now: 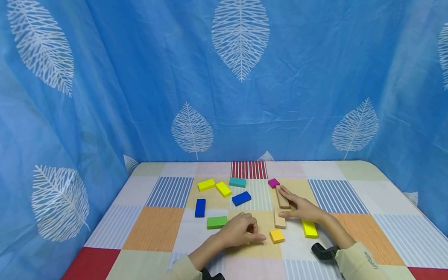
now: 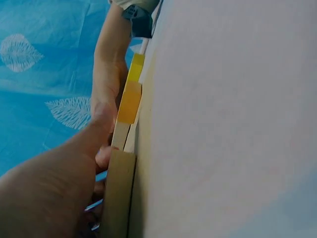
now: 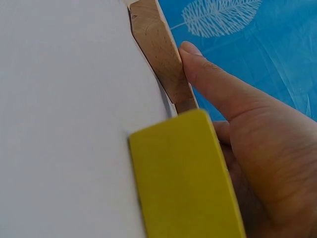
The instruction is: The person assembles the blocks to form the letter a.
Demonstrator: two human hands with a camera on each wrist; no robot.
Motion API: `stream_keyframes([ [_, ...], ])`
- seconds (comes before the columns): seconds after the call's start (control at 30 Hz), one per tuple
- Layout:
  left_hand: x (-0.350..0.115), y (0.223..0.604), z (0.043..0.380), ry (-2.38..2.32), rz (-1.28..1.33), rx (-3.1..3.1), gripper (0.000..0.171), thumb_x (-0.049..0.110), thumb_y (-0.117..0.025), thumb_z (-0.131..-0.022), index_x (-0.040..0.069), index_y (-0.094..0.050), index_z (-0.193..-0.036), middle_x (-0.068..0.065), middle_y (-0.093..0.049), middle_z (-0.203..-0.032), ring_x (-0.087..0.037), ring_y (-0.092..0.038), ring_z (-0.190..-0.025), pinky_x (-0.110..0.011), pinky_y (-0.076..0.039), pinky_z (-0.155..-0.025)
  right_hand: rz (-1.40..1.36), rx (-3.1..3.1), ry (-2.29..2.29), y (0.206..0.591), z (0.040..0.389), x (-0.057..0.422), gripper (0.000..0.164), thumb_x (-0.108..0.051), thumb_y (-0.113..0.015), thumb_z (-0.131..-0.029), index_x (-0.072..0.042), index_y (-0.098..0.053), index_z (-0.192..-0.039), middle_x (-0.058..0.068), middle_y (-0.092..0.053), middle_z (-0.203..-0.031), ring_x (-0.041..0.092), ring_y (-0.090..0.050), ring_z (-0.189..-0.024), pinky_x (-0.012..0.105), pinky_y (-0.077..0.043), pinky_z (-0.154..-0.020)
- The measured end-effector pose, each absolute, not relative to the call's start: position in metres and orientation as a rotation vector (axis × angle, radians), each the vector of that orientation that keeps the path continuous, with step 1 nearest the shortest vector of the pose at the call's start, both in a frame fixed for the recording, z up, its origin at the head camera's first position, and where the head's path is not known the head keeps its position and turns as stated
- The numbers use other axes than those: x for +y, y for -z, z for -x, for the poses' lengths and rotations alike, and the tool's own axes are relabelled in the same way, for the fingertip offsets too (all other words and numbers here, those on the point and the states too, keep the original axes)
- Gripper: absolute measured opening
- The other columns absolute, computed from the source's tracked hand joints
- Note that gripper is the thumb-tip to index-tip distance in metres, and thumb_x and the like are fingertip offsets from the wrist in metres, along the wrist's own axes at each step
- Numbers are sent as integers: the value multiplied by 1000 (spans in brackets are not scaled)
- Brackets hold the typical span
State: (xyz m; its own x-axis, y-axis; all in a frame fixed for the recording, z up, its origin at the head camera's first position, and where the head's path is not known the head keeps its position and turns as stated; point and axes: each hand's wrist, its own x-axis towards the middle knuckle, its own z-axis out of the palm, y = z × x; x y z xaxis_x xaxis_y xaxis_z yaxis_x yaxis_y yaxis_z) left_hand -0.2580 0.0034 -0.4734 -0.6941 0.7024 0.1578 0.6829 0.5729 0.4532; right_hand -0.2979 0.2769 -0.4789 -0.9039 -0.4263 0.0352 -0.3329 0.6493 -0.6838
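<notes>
My left hand (image 1: 240, 231) is low over the cloth, fingers curled and thumb stretched to the right. In the left wrist view, a wooden block (image 2: 119, 193) lies against its curled fingers; from the head view the hand hides it. My right hand (image 1: 301, 209) spreads over two more wooden blocks. Its fairly straight fingers rest on the farther wooden block (image 1: 283, 198), while its thumb (image 3: 198, 64) touches the side of the nearer wooden block (image 1: 279, 220). Close to that hand are a yellow block (image 1: 310, 230) and an orange block (image 1: 277, 236).
Left of the hands lie a green block (image 1: 216, 222), two blue blocks, one upright in view (image 1: 200, 208), two yellow blocks and a teal block (image 1: 237, 182). A magenta block (image 1: 273, 183) is beyond the wooden ones. Blue curtains (image 1: 282, 89) border the patchwork-covered table (image 1: 164, 229).
</notes>
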Motion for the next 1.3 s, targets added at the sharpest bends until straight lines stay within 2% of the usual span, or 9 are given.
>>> stream_keyframes([
  [0.17,20,472,258,-886,-1306,2708,29,49,-65,-80,21,-58,-79,14,-49,-74,1,-42,-70,-11,-36,-62,640,2729,1112,481,296,279,89,-40,-69,-80,-9,-20,-147,14,-9,-152,40,-11,-135,61,-13,-103],
  [0.3,32,473,256,-927,-1336,2686,32,47,-69,-78,18,-60,-88,13,-52,-79,2,-44,-72,-10,-38,-64,660,2717,1131,480,295,277,88,-39,-69,-81,-9,-21,-147,14,-10,-152,40,-12,-135,62,-13,-103],
  [0.57,39,476,251,-849,-1310,2743,37,47,-73,-74,18,-61,-91,14,-51,-80,2,-45,-73,-9,-39,-67,656,2727,1122,479,295,275,87,-39,-69,-80,-9,-22,-147,13,-11,-152,39,-13,-135,61,-15,-103],
  [0.77,27,477,251,-926,-1333,2702,29,38,-75,-76,17,-65,-93,14,-53,-81,3,-46,-72,-9,-39,-66,669,2708,1125,479,295,274,87,-39,-68,-81,-9,-21,-147,14,-10,-152,40,-12,-135,62,-14,-102],
  [1.03,-1,478,258,-1002,-1206,2739,30,40,-73,-77,18,-66,-97,13,-52,-82,1,-44,-67,-12,-39,-57,650,2737,1094,476,298,276,88,-41,-69,-80,-10,-21,-147,12,-11,-153,39,-13,-135,60,-14,-104],
  [1.3,-17,474,265,-989,-1112,2764,32,37,-74,-77,17,-66,-100,11,-53,-84,-2,-44,-68,-13,-40,-58,661,2729,1087,476,297,276,89,-41,-68,-81,-9,-19,-147,13,-9,-153,39,-11,-136,59,-13,-104],
])
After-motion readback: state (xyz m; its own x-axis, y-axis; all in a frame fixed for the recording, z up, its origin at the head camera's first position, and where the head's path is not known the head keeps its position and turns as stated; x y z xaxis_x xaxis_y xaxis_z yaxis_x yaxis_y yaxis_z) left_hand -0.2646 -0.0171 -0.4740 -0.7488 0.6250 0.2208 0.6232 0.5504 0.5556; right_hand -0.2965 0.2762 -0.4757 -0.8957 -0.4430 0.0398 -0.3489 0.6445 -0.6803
